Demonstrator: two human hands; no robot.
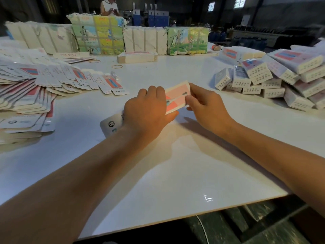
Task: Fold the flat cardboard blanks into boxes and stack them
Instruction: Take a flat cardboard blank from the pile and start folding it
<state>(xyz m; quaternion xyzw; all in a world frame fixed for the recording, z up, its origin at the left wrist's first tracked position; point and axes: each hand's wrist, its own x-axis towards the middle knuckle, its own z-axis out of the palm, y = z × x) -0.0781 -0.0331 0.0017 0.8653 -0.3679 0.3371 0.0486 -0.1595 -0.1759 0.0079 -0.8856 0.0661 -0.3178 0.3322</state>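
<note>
Cardboard blank [177,96], pink-and-white print, one item in work: held just above the white table [175,164] at centre, left hand [146,110] curled over its near end, right hand [204,103] pinching its far edge; folding judged under way. Finished boxes [274,80]: a sizeable heap at right, loosely stacked. Flat blanks [40,85]: large fanned spread at left, unfolded. Wrapped bundles [98,35] along the far edge, unopened. Judgement: much remains.

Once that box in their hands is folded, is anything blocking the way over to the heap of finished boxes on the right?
Nothing visible: bare white table lies between the box, held by the left hand and right hand, and the heap of boxes.
</note>
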